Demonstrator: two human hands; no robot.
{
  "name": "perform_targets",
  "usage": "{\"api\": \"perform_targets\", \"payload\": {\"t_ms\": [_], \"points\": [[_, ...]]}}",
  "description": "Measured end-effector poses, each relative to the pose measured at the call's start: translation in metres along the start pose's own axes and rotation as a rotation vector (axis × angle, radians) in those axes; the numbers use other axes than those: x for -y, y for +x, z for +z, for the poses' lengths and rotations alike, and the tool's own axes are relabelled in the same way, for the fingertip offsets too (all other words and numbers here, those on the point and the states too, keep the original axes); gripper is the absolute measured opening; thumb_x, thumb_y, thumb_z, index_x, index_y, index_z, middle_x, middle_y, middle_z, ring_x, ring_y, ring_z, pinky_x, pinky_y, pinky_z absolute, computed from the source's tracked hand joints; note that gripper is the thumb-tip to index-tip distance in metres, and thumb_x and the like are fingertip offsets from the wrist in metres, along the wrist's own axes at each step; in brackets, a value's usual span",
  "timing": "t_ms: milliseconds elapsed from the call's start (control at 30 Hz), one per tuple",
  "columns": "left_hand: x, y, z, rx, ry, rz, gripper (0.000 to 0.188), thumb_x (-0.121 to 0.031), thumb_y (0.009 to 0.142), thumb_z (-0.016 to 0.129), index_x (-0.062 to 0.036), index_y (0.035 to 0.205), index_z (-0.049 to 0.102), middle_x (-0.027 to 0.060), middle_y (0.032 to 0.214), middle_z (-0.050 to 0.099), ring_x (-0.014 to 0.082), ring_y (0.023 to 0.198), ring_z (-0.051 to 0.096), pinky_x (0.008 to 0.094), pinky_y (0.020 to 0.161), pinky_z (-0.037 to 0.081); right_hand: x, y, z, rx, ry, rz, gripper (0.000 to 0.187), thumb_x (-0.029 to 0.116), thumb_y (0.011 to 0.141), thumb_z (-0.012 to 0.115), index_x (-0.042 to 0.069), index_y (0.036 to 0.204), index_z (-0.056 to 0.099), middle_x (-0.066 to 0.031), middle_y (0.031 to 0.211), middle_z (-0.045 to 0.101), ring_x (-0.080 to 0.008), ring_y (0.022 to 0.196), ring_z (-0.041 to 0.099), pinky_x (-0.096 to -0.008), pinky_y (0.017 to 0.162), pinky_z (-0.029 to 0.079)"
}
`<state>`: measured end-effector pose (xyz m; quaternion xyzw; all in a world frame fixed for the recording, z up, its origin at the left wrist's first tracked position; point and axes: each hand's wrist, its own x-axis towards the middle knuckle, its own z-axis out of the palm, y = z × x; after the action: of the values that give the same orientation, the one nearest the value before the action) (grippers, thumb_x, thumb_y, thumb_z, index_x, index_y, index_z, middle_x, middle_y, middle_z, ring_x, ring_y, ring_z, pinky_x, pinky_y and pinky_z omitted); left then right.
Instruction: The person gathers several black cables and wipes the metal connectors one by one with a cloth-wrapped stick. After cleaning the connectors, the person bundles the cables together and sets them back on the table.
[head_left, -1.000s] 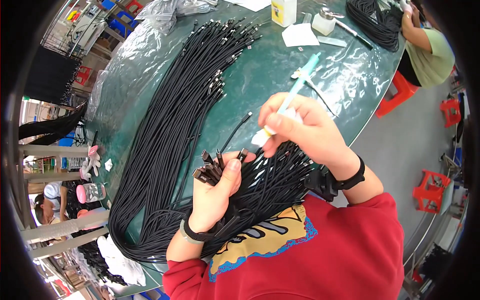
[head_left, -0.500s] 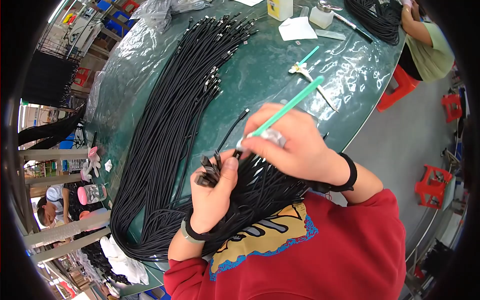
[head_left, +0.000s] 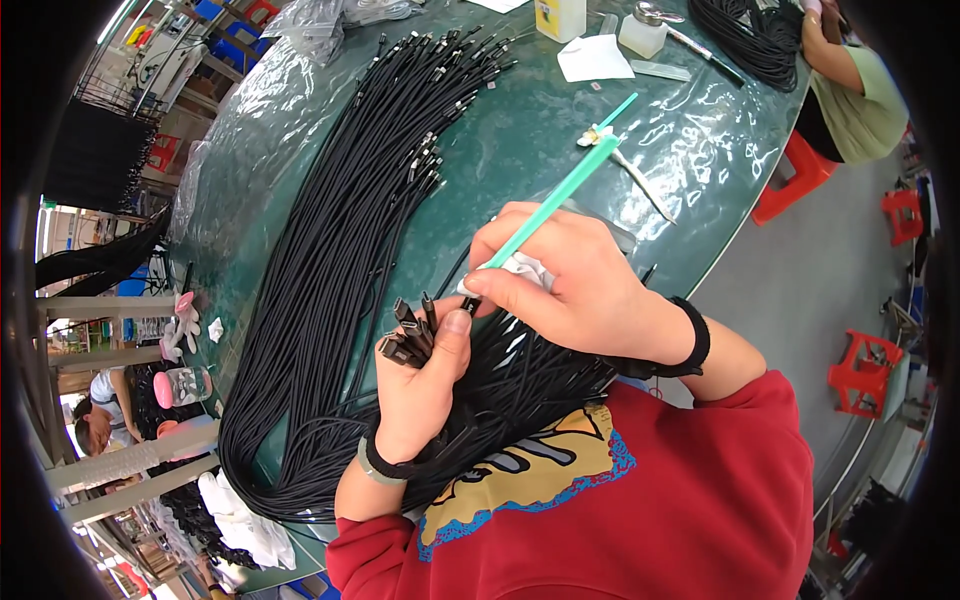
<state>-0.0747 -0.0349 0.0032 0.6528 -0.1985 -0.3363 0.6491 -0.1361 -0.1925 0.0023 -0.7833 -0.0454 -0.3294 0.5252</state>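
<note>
Closed around several black cable ends with connectors (head_left: 408,330), my left hand (head_left: 412,400) keeps them fanned out above its thumb. One connector (head_left: 470,303) stands at its thumb and fingertips. My right hand (head_left: 575,285) pinches a green stick (head_left: 560,195) together with a crumpled white cloth (head_left: 528,268). The cloth meets the end of that connector. Beneath both hands, black cables (head_left: 520,380) lie across my lap side of the table. A large bundle of black cables (head_left: 320,230) curves along the left of the green table (head_left: 540,130).
Beyond my right hand lie another green stick (head_left: 622,108) and tweezers (head_left: 645,185). White paper (head_left: 594,58), a dispenser bottle (head_left: 644,32) and a marker (head_left: 705,55) lie at the back. A co-worker (head_left: 860,100) sits at the far right, near a red stool (head_left: 797,180).
Both hands have shifted slightly left, and the green stick's upper end has swung left and away. The connectors in my left hand are turned a little differently.
</note>
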Motion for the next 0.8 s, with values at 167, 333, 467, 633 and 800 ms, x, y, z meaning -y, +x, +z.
{"api": "perform_targets", "payload": {"t_ms": [167, 333, 467, 633, 800], "points": [[-0.003, 0.004, -0.003, 0.055, -0.061, -0.022, 0.022, -0.013, 0.087, 0.049, 0.0054, 0.096, 0.057, -0.0062, 0.055, 0.040, 0.0009, 0.047, 0.032, 0.0175, 0.042, 0.023, -0.002, -0.008, -0.009, 0.048, -0.031, 0.075, 0.008, 0.003, 0.072, 0.061, 0.003, 0.079, 0.055, -0.0077, 0.067, 0.055, -0.0205, 0.059, 0.056, -0.0281, 0.052, 0.042], [-0.003, 0.000, -0.001, 0.042, -0.034, -0.013, 0.022, -0.013, 0.087, 0.048, 0.0057, 0.096, 0.057, -0.0067, 0.055, 0.039, 0.0008, 0.047, 0.031, 0.0177, 0.042, 0.022, 0.002, -0.002, -0.007, -0.002, -0.001, 0.038, 0.009, 0.003, 0.072, 0.061, 0.003, 0.079, 0.055, -0.0076, 0.067, 0.055, -0.0204, 0.059, 0.055, -0.0284, 0.052, 0.041], [-0.005, 0.002, 0.000, 0.045, -0.019, -0.035, 0.024, -0.014, 0.088, 0.047, 0.0063, 0.095, 0.057, -0.0060, 0.054, 0.038, 0.0016, 0.047, 0.030, 0.0180, 0.042, 0.022, 0.000, -0.001, -0.004, -0.021, -0.017, 0.035, 0.009, 0.004, 0.072, 0.061, 0.002, 0.079, 0.056, -0.0078, 0.068, 0.055, -0.0202, 0.059, 0.055, -0.0285, 0.053, 0.041], [-0.007, 0.008, -0.004, 0.085, -0.164, -0.094, 0.025, -0.015, 0.087, 0.048, 0.0068, 0.094, 0.056, -0.0047, 0.053, 0.039, 0.0028, 0.047, 0.031, 0.0187, 0.043, 0.023, -0.002, -0.001, -0.008, -0.028, -0.045, 0.045, 0.009, 0.003, 0.073, 0.061, 0.001, 0.079, 0.056, -0.0075, 0.069, 0.055, -0.0184, 0.061, 0.054, -0.0274, 0.055, 0.041], [-0.010, 0.013, -0.016, 0.302, -0.457, -0.330, 0.026, -0.016, 0.085, 0.050, 0.0072, 0.094, 0.056, -0.0033, 0.053, 0.039, 0.0042, 0.045, 0.031, 0.0194, 0.042, 0.023, -0.001, -0.002, -0.012, -0.031, 0.023, 0.074, 0.008, 0.004, 0.074, 0.061, 0.001, 0.080, 0.056, -0.0068, 0.070, 0.055, -0.0153, 0.062, 0.053, -0.0251, 0.055, 0.040]]}}
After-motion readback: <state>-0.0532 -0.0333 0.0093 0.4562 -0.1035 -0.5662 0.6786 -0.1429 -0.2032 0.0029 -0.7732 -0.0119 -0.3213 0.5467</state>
